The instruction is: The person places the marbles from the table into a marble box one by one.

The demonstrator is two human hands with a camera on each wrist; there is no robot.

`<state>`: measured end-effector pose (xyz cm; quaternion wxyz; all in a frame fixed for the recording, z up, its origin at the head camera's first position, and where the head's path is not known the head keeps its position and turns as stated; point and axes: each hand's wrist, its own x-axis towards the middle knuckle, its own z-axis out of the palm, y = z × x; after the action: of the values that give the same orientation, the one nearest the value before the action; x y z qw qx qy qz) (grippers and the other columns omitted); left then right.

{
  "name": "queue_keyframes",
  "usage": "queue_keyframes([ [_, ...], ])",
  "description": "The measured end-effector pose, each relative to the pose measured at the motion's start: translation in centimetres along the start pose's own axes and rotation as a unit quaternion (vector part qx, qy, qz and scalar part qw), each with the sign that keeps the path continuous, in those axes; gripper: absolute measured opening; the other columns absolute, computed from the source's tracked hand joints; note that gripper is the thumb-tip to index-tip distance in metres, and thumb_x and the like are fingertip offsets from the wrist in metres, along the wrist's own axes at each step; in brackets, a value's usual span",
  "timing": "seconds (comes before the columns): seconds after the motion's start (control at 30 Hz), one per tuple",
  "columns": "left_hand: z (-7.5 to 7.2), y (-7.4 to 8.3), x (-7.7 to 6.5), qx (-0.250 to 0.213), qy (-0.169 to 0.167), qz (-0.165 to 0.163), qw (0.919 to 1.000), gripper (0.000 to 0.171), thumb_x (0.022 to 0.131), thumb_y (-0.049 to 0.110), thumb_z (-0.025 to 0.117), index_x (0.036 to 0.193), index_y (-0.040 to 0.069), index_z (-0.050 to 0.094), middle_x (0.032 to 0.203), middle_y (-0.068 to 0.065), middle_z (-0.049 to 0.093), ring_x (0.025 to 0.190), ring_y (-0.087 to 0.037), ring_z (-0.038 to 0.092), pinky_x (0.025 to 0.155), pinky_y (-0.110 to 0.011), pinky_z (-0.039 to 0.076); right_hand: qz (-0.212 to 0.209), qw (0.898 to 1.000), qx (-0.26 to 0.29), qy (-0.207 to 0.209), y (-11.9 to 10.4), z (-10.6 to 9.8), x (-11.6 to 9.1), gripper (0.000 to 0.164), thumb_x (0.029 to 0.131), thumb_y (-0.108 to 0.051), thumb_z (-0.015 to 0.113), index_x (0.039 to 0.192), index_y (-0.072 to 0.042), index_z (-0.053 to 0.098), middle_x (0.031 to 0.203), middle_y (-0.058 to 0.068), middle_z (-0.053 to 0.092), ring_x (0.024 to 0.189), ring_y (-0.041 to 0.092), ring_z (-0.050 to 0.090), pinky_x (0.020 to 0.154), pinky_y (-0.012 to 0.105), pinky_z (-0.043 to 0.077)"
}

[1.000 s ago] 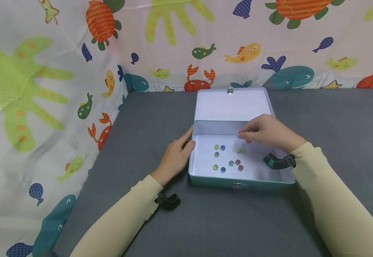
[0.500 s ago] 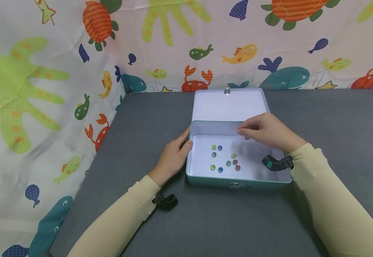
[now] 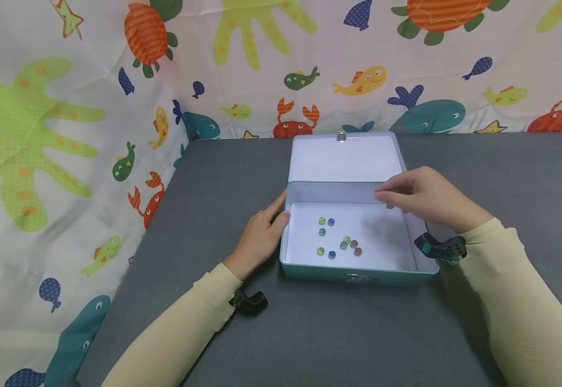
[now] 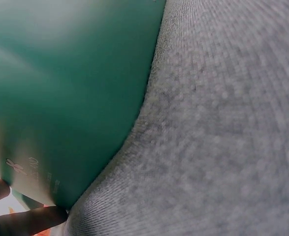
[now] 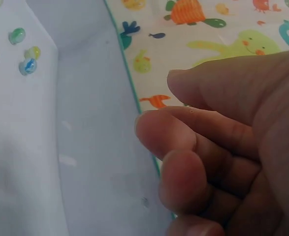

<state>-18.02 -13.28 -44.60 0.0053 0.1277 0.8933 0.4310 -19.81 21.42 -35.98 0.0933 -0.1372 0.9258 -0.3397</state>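
Note:
A shallow metal box [image 3: 358, 273], teal outside and white inside, stands with its lid [image 3: 346, 157] tipped back. Several glass marbles lie on its floor. Among them are a yellow-green marble [image 3: 346, 239], two reddish marbles [image 3: 357, 251] and a blue marble [image 3: 332, 255]. My left hand [image 3: 257, 239] rests against the box's left side, thumb near the rim; in the left wrist view its fingertips touch the green wall [image 4: 75, 98]. Over the right back part of the box is my right hand [image 3: 428, 196], fingers loosely bent, with nothing between thumb and fingertips in the right wrist view.
The box stands on a dark grey cloth-covered table [image 3: 310, 333]. Behind and to the left hangs a curtain [image 3: 256, 86] printed with sea animals. A metal catch [image 3: 356, 278] is at the box's front, and a clasp [image 3: 341, 136] sits on the lid's far edge.
The yellow-green marble has rolled left and nearer, ending beside the greenish and reddish marbles. My right hand has moved right, away from the marbles. My left hand stays at the box's side.

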Motion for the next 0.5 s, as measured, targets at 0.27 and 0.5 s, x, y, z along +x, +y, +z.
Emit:
queue_keyframes([
  [0.27,0.1,-0.2,0.1,0.000,0.005,-0.009,1.0000,0.058,0.107,0.049,0.041,0.163,0.034,0.038,0.161,0.000,0.048,0.148,-0.029,0.045,0.119,-0.056,0.039,0.009,1.000,-0.001,0.017,0.6,-1.3,-1.4,0.031,0.099,-0.030,0.076,0.120,-0.007,0.080,0.098,0.007,0.079,0.088,0.024,0.070,0.070,0.021,0.057],
  [0.5,0.3,-0.3,0.2,0.002,0.003,-0.008,1.0000,0.058,0.107,0.049,0.041,0.164,0.034,0.038,0.161,0.001,0.047,0.148,-0.025,0.046,0.118,-0.053,0.041,0.015,1.000,-0.004,0.026,1.1,-1.8,-2.2,0.031,0.099,-0.029,0.077,0.122,-0.008,0.080,0.110,0.010,0.079,0.093,0.025,0.069,0.070,0.021,0.056],
])
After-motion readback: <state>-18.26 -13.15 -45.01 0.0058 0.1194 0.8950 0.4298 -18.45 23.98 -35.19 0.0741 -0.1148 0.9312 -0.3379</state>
